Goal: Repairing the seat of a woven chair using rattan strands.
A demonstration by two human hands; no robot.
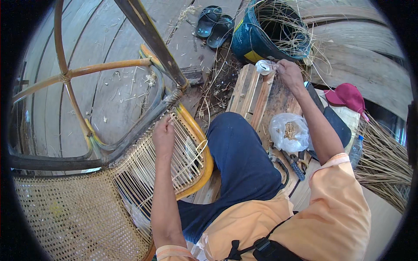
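Weaving pauses for restocking: left hand [163,132] rests fingers-down on the chair's cane strands [183,161], right hand [288,71] at one o'clock pinches a white roll [264,67], likely next drawing fresh cane.

A floor of worn grey wooden planks [109,52] runs beyond the left hand [163,132], littered with short bits of fibre and lit by bright, even daylight. Farther out, between the two hands, lies a pair of dark sandals [213,26]. Just beyond the right hand [289,71] stands a blue bucket [248,41] full of pale strands. Under that hand is a low slatted wooden board [250,91]. Outward of it lies a red cap [347,95]; nearer the body are a clear plastic bag [287,130], a plastic bottle [356,150] and a heap of dry cane strands [385,165]
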